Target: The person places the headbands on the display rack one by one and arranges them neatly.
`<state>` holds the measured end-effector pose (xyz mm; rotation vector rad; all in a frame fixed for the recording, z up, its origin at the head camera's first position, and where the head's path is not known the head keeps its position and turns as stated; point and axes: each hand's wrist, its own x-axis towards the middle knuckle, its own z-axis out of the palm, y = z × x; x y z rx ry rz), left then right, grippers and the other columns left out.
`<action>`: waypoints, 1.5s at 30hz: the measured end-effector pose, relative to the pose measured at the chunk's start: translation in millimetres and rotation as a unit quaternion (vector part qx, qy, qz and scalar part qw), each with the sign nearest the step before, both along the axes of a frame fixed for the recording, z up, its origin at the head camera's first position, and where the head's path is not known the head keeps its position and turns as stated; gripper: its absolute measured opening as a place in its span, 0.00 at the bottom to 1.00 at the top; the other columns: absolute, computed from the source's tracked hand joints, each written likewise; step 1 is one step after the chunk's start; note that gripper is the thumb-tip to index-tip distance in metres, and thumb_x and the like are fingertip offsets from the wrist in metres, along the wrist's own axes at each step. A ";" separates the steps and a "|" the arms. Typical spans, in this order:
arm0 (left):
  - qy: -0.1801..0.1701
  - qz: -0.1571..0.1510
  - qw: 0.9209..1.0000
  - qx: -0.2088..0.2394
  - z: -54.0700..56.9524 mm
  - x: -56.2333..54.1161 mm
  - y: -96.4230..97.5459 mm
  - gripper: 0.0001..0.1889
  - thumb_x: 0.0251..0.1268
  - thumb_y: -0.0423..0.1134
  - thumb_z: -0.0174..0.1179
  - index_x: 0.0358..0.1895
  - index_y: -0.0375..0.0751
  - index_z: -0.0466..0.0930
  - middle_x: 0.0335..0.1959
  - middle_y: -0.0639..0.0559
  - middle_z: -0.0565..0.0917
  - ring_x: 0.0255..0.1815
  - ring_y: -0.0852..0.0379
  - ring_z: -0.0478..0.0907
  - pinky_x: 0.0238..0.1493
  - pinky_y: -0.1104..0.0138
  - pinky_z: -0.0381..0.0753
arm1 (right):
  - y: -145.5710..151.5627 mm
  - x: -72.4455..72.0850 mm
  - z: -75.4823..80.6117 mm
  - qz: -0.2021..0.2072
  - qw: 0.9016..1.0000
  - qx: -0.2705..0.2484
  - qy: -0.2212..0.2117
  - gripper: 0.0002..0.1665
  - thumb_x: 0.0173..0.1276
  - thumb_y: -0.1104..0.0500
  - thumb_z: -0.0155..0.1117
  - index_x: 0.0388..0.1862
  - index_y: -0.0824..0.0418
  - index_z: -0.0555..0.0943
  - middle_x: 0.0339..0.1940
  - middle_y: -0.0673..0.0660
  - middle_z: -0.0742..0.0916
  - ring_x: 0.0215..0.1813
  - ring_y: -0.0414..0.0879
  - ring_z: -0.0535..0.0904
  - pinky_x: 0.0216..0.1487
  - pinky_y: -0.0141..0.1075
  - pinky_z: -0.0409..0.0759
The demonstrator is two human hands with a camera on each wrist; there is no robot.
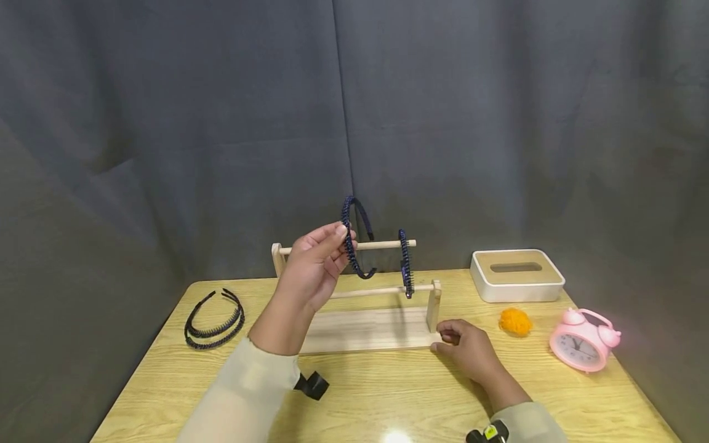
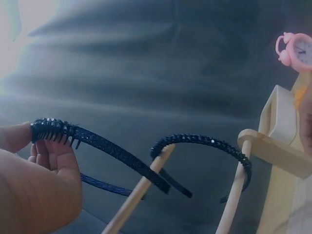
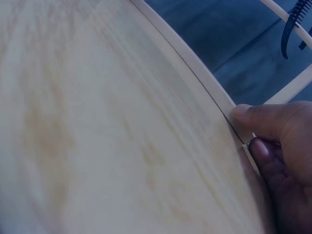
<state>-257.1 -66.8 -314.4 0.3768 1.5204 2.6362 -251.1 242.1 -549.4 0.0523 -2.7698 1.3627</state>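
My left hand (image 1: pixel 316 264) pinches a dark blue beaded headband (image 1: pixel 347 231) between thumb and fingers, up by the upper bar of a wooden rack (image 1: pixel 365 329). In the left wrist view the comb teeth under the held headband (image 2: pixel 117 148) show, its ends pointing toward the bars. A second dark headband (image 1: pixel 406 264) hangs across both bars near their right end. My right hand (image 1: pixel 471 351) grips the right front corner of the rack's base, and the right wrist view shows the thumb (image 3: pixel 248 117) on the base's edge with fingers curled below.
Two more dark headbands (image 1: pixel 215 332) lie on the left of the wooden table (image 1: pixel 376 394). To the right are a white tissue box (image 1: pixel 517 289) with a wooden lid, an orange fuzzy ball (image 1: pixel 515 322) and a pink alarm clock (image 1: pixel 578 347). A grey curtain (image 1: pixel 443 135) hangs behind.
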 end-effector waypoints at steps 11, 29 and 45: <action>-0.066 0.017 0.997 -0.025 -29.6 -5.1 17.0 0.08 0.84 0.30 0.60 0.43 0.41 0.88 0.36 0.53 0.89 0.37 0.62 0.87 0.43 0.74 0.88 | -3.9 1.3 0.8 0.001 1.000 0.009 -0.002 0.23 0.68 0.60 0.83 0.60 0.62 0.87 0.56 0.58 0.90 0.57 0.52 0.89 0.59 0.45 0.90; -0.040 -0.006 0.993 -0.114 -78.5 -15.4 31.7 0.11 0.83 0.31 0.61 0.58 0.24 0.80 0.41 0.53 0.85 0.41 0.60 0.83 0.50 0.70 0.86 | -5.2 1.4 2.4 -0.003 1.000 0.005 -0.001 0.23 0.67 0.61 0.83 0.60 0.63 0.87 0.56 0.57 0.91 0.57 0.52 0.89 0.59 0.45 0.90; 0.022 0.024 0.984 -0.177 -104.8 -20.1 40.2 0.08 0.79 0.30 0.65 0.55 0.31 0.83 0.41 0.56 0.84 0.45 0.61 0.81 0.52 0.73 0.84 | -3.9 5.4 2.3 -0.002 1.000 0.000 -0.002 0.23 0.68 0.60 0.83 0.60 0.62 0.87 0.57 0.58 0.90 0.58 0.52 0.89 0.60 0.44 0.90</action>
